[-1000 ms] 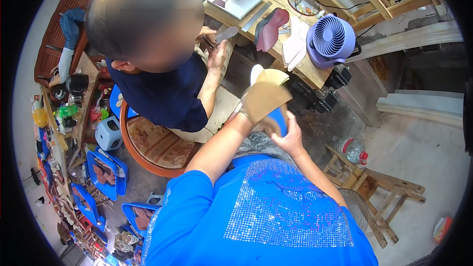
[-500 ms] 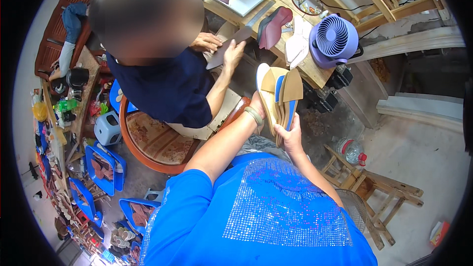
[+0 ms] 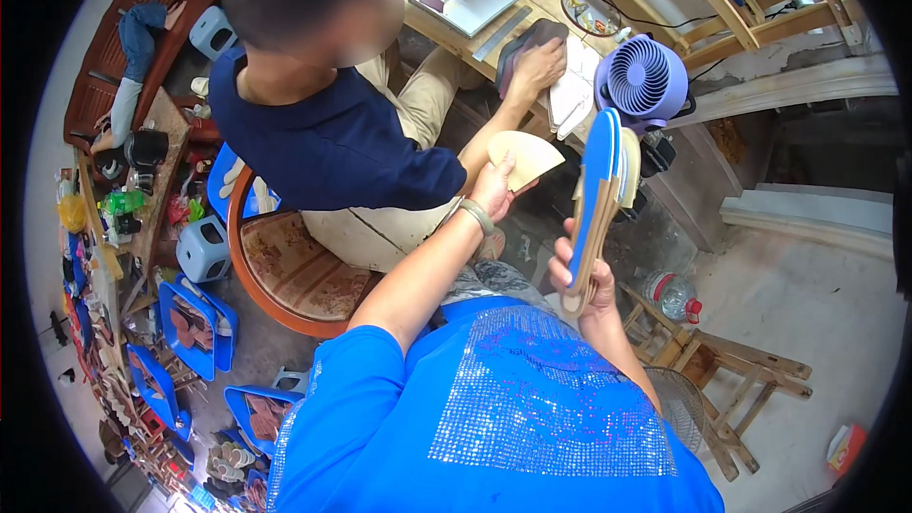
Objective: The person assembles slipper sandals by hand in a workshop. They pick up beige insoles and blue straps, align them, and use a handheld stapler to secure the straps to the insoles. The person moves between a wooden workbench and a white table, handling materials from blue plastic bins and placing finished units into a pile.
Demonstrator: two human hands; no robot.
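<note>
My left hand [image 3: 491, 190], a bracelet on its wrist, is closed on a pale cream, fan-shaped piece [image 3: 528, 160], pinched at its narrow side. Apart from it to the right, my right hand [image 3: 587, 277] grips a stack of shoe soles [image 3: 597, 192] near the lower end. The stack stands upright, with a long blue face toward my left hand and tan and cream layers behind it. Brown bands cross its middle and lower part. How many soles are in the stack I cannot tell.
A seated person in a dark shirt [image 3: 332, 142] reaches onto the workbench [image 3: 437, 27], a hand over dark sheet pieces [image 3: 518, 47]. A purple fan [image 3: 640, 81] stands at the bench corner. Wooden stool [image 3: 703, 361] and water bottle [image 3: 673, 296] lie right; blue trays [image 3: 195, 328] left.
My hands have parted: the left now holds a cream piece, while the right holds the soles, turned so their blue face shows. The other person's grey piece has gone onto the bench.
</note>
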